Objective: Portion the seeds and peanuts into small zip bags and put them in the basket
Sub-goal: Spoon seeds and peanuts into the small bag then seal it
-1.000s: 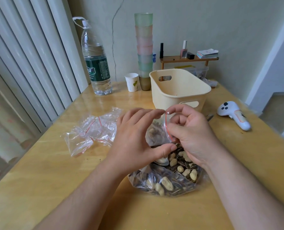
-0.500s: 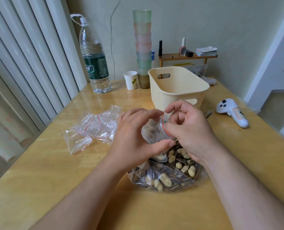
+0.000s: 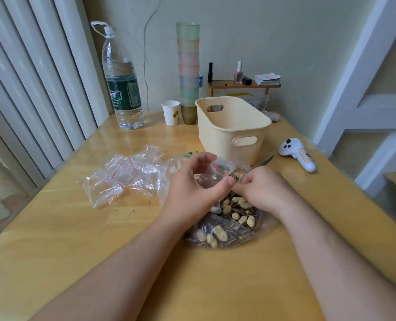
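**One small bag in hand, one basket waiting behind**

Two hands work over one wooden worktop [image 3: 53, 239]. The left hand [image 3: 192, 188] holds one small zip bag [image 3: 217, 174] with a red seal line; its grip is curled round the bag, thumb pressed on the near side and fingers over the top edge. A few seeds show through the clear plastic. The right hand [image 3: 261, 191] sits just beside the bag's mouth with its fingers bent down toward the stock; whether its grip is pinched on anything cannot be told, as the fingertips are hidden.

Under both hands lies one large clear bag [image 3: 229, 228] of mixed peanuts and striped seeds, open at the top and resting on the worktop. About a dozen peanuts can be counted on the surface of the heap; the seeds are too many and too small to count.

To the left, near the left hand, lies a loose pile of empty zip bags [image 3: 122, 177]; at least three red seal lines show, but the exact number of bags is unclear.

One cream basket [image 3: 231, 128] with two handle cut-outs stands just behind the hands. Further back are one water bottle [image 3: 122, 89], one paper cup [image 3: 171, 112] and one tall stack of tumblers [image 3: 188, 70]. One white controller [image 3: 299, 154] lies to the right, well apart from the basket.
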Demonstrator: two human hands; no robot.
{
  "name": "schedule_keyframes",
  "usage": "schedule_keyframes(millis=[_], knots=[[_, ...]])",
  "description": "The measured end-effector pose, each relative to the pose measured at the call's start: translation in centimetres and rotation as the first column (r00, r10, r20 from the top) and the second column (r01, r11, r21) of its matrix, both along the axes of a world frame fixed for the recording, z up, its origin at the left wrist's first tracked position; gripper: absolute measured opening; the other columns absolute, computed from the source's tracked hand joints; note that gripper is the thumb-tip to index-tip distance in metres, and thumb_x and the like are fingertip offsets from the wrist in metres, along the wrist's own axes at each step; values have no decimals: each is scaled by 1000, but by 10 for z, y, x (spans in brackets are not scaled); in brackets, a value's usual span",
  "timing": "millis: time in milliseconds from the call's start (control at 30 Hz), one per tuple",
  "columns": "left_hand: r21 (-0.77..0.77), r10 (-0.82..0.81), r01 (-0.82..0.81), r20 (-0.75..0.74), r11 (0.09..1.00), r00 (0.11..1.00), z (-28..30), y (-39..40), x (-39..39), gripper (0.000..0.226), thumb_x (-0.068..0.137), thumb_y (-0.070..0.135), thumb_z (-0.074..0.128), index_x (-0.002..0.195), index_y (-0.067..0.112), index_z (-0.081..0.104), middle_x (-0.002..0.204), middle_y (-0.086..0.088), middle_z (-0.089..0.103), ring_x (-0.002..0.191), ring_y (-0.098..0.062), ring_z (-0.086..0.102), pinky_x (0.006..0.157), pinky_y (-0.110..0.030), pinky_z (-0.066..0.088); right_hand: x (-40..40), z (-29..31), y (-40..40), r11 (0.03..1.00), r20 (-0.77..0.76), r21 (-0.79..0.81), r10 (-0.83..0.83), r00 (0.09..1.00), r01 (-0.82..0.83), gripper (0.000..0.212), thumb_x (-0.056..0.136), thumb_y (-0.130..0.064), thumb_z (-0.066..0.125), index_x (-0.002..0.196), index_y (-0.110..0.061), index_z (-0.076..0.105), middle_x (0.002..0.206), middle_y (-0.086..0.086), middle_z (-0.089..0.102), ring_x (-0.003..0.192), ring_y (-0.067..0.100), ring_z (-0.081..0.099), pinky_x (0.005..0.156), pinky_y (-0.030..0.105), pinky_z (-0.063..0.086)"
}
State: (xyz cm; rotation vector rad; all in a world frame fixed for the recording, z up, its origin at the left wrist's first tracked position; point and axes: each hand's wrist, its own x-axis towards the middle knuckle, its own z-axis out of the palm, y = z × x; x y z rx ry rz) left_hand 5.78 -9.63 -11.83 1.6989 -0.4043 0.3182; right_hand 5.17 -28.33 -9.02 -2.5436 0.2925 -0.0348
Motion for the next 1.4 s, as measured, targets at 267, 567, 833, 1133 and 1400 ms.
schedule_keyframes(millis=[267, 567, 833, 1133, 1400], knots=[[94, 6, -6, 4, 996, 1000, -1, -1, -4, 62, 71, 47, 89, 124, 32, 62, 115, 12, 70, 108, -9, 67, 96, -38, 57, -12, -4, 29, 968, -8, 166, -191, 982, 189, 30, 87, -51, 71, 82, -22, 73, 85, -2, 71, 82, 26, 67, 72, 32, 55], [-37, -45, 42, -67, 998, 997, 2, 5, -4, 61, 68, 51, 92, 120, 33, 65, 115, 7, 72, 110, -19, 68, 96, -49, 58, 1, 2, 38, 659, -43, 673, -416, 908, 334, 16, 76, -14, 82, 88, -13, 73, 76, 2, 70, 57, 17, 57, 42, 16, 40], [-84, -57, 51, -72, 995, 996, 5, 14, 1, 56, 72, 43, 95, 120, 34, 66, 110, -2, 73, 104, -18, 69, 92, -39, 59, -19, -11, 35, 804, 383, 593, -328, 864, 42, 10, 83, -31, 78, 86, -30, 68, 73, -8, 74, 65, 15, 67, 64, 37, 55], [-172, -42, 31, -58, 985, 997, 18, 32, 6, 62, 64, 42, 93, 120, 32, 66, 115, -8, 71, 104, -26, 65, 98, -47, 58, -23, 9, 11, 980, 786, 44, 85, 612, -193, 14, 99, -31, 66, 90, -22, 72, 87, -4, 72, 76, 17, 70, 72, 38, 57], [-109, -58, 48, -84, 993, 995, 7, 11, -9, 61, 65, 42, 93, 118, 40, 65, 111, -9, 69, 94, -31, 66, 82, -54, 61, -29, -1, -10, 950, 733, -247, 312, 604, -190, 27, 100, -39, 56, 97, -19, 74, 82, 0, 62, 70, 28, 61, 57, 43, 53]])
